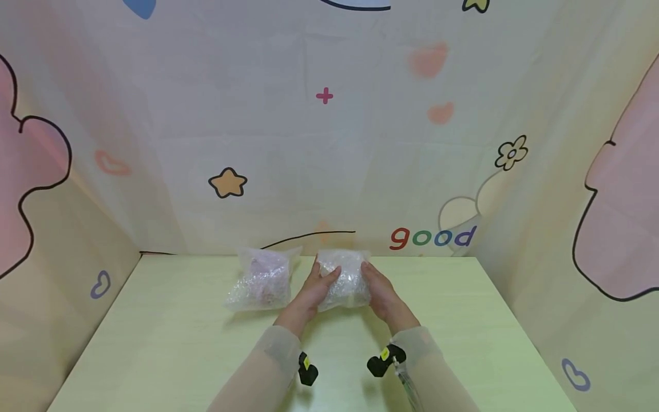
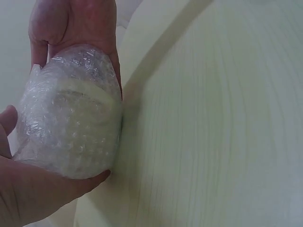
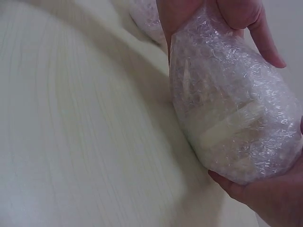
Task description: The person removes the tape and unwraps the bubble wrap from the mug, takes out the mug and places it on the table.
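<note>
A clear bubble-wrapped package (image 1: 346,278) with something pale inside is held between both hands near the back of the table. My left hand (image 1: 314,290) grips its left side, thumb laid over the front of the wrap and the other fingers reaching behind and under. On the opposite side my right hand (image 1: 383,294) holds it, its thumb at the upper right edge. Both wrist views show fingertips under the lower edge, close over the tabletop. The wrap blurs what the package contains.
A second bubble-wrapped package (image 1: 265,281), pinkish inside, lies on the table just left of my left hand. The pale wood-grain table (image 1: 180,337) meets a printed cloth backdrop (image 1: 288,171) behind, with cloth along both sides too.
</note>
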`<state>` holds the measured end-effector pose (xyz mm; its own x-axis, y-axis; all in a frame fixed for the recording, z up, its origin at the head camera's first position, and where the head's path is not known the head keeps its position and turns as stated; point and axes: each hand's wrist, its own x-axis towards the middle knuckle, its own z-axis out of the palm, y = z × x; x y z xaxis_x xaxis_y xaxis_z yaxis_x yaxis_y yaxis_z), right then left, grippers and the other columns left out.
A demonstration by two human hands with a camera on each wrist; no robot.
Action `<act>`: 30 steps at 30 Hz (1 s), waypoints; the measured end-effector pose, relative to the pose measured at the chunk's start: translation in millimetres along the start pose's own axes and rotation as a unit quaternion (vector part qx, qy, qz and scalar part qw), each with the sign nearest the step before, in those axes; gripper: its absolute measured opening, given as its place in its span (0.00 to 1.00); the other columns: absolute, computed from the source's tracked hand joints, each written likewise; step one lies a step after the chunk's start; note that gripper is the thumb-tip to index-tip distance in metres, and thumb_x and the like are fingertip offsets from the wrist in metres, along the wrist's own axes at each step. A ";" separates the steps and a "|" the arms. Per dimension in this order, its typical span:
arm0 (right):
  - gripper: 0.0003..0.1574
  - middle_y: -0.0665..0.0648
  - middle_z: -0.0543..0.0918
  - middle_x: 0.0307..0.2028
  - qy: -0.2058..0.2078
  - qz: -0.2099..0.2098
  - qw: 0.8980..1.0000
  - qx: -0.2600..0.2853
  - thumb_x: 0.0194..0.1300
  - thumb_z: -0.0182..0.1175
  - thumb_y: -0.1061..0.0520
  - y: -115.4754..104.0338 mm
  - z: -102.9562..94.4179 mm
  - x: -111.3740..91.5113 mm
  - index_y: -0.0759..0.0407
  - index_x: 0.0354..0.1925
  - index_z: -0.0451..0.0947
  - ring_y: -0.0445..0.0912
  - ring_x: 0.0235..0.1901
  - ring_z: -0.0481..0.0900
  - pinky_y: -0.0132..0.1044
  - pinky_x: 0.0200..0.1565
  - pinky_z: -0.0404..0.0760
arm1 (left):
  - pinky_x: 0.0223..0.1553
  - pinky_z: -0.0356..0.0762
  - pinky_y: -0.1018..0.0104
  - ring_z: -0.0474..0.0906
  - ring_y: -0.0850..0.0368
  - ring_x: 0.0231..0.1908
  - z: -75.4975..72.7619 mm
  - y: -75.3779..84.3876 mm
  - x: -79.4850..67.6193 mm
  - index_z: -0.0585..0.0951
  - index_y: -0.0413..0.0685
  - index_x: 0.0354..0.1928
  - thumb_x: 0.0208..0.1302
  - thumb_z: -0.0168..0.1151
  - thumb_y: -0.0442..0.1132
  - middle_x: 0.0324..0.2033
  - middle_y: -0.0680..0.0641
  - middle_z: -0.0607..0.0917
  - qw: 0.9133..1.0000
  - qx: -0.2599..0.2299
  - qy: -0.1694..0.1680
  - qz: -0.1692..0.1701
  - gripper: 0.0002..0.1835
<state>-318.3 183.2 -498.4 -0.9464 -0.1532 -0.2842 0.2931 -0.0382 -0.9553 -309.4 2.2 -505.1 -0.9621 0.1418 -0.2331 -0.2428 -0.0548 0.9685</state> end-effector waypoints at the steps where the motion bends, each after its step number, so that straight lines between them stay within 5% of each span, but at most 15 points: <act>1: 0.39 0.61 0.54 0.81 -0.001 0.001 1.000 -0.003 0.84 0.41 0.40 -0.2 0.1 -0.6 0.47 0.84 0.45 0.61 0.81 0.51 0.62 0.79 0.53 | 0.78 0.40 0.31 0.40 0.31 0.81 0.1 0.0 -0.6 0.39 0.58 0.84 0.73 0.62 0.58 0.81 0.30 0.44 1.000 -0.001 0.000 0.002 0.53; 22: 0.41 0.64 0.58 0.79 0.002 -0.009 1.000 -0.027 0.83 0.42 0.39 -4.8 5.0 -21.4 0.54 0.83 0.47 0.62 0.79 0.55 0.61 0.78 0.55 | 0.77 0.44 0.30 0.43 0.29 0.80 -5.2 2.2 -19.7 0.41 0.45 0.84 0.70 0.62 0.62 0.81 0.32 0.45 0.999 0.035 -0.003 0.011 0.56; 30: 0.43 0.62 0.60 0.79 0.007 0.007 0.999 -0.038 0.82 0.45 0.36 -1.5 9.7 -33.6 0.53 0.83 0.50 0.60 0.79 0.57 0.61 0.78 0.57 | 0.76 0.44 0.26 0.46 0.27 0.79 -9.8 -2.9 -30.8 0.42 0.52 0.84 0.71 0.62 0.62 0.82 0.33 0.48 0.999 0.041 -0.007 0.011 0.54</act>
<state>-285.6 178.8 -486.6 -0.9447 -0.1385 -0.2974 0.2950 0.0380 -0.9548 -280.3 -11.7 -501.6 -0.9650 0.1557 -0.2110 -0.2099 0.0239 0.9774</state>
